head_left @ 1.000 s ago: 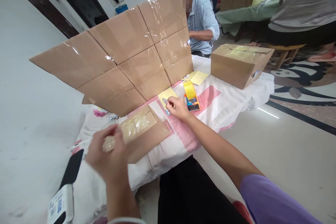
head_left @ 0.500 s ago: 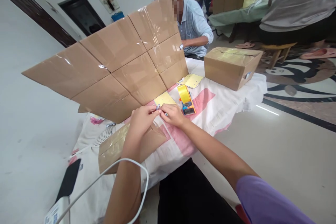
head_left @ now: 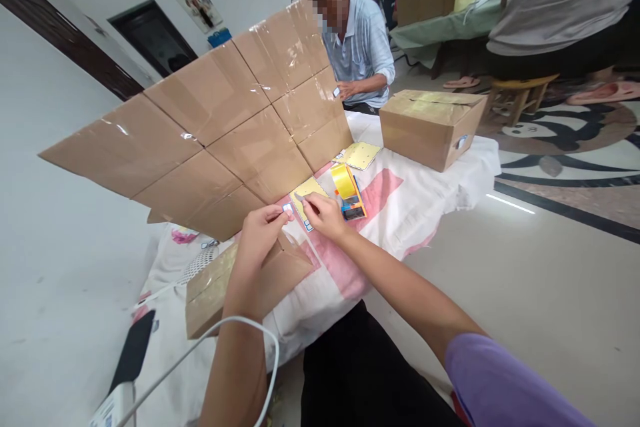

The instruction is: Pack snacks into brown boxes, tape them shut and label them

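My left hand point(head_left: 264, 230) pinches a small white sticker with a blue edge point(head_left: 287, 209) between thumb and fingertips, above the near cardboard box point(head_left: 287, 273). Just to its right, my right hand point(head_left: 324, 215) is closed in a pinch, with a thin greyish scrap point(head_left: 299, 197) sticking out at its fingertips; its kind is unclear. Under and behind the fingers lies a yellow sheet point(head_left: 314, 187), partly covered by the right hand. More blue-edged stickers point(head_left: 308, 225) show below that hand. Beside it stands a tape dispenser with a yellow roll point(head_left: 343, 181).
A tall taped cardboard panel point(head_left: 240, 127) rises along the table's far side. Another yellow sheet point(head_left: 363, 155) and a closed carton point(head_left: 415, 130) lie to the right. A white cable point(head_left: 200, 327) crosses near my left forearm. A co-worker point(head_left: 363, 40) sits behind the panel.
My hands, together before, have moved apart. The sticker now stays in my left fingers, while my right hand holds the thin scrap. The view has shifted slightly.
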The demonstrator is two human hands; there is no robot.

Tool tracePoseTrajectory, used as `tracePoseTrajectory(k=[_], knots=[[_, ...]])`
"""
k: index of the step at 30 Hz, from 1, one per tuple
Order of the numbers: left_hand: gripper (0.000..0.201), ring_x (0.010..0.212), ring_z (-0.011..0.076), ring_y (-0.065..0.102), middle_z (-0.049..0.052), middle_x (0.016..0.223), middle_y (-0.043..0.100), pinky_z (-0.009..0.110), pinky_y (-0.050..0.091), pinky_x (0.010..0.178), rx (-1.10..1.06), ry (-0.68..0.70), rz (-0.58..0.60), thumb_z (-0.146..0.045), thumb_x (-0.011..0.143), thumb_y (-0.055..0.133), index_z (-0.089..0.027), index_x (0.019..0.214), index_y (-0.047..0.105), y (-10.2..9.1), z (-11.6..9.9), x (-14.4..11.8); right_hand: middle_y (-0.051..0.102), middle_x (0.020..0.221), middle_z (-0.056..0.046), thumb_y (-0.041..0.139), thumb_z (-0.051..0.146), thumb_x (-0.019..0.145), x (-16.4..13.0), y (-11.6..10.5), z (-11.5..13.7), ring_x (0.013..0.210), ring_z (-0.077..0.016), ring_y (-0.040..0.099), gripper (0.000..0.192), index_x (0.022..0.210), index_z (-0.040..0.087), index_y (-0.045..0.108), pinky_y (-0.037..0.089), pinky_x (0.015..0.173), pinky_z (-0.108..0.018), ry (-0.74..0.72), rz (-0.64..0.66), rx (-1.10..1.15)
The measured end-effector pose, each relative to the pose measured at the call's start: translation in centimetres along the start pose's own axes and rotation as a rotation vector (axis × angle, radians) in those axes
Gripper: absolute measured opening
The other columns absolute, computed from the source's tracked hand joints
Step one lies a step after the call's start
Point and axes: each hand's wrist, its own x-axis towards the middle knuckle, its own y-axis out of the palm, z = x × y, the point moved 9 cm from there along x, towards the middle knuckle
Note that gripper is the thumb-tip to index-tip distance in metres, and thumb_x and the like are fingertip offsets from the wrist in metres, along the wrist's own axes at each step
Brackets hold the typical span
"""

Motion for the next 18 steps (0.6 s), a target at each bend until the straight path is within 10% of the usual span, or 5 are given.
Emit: tracePoseTrajectory(k=[6, 11, 18], knots=[[0.025, 0.075, 0.0182, 0.064, 0.004, 0.077, 0.074, 0.025, 0.044, 0.068, -0.059, 0.009, -0.042, -0.041, 0.077, 0.070, -0.016, 0.078, 0.076, -0.3, 0.0, -0.3, 0.072, 0.111, -0.007, 0.041, 0.021, 0.101, -0.2, 2.4, -3.7, 0.097, -0.0188, 0.066, 0.036, 0.125, 0.024, 0.068, 0.047, 0.085, -0.028, 0.281, 0.293, -0.272], [0.026, 0.073, 0.0170, 0.062, 0.002, 0.073, 0.072, 0.025, 0.045, 0.068, -0.058, 0.010, -0.059, -0.041, 0.079, 0.068, -0.017, 0.082, 0.079, -0.4, -0.1, -0.4, 0.066, 0.114, -0.018, 0.046, 0.006, 0.090, -1.7, 4.7, -6.4, 0.104, -0.0283, 0.064, 0.033, 0.105, 0.013, 0.075, 0.049, 0.083, -0.036, 0.434, 0.579, -0.537], [0.035, 0.081, 0.0182, 0.064, 0.003, 0.086, 0.074, 0.026, 0.047, 0.073, -0.053, 0.056, -0.067, -0.041, 0.083, 0.064, -0.017, 0.104, 0.078, -0.5, -0.2, -0.7, 0.060, 0.120, -0.017, 0.044, 0.014, 0.095, -0.7, 2.9, -3.8, 0.109, -0.0264, 0.059, 0.038, 0.129, 0.013, 0.062, 0.044, 0.098, -0.042, 0.353, 0.291, -0.296]])
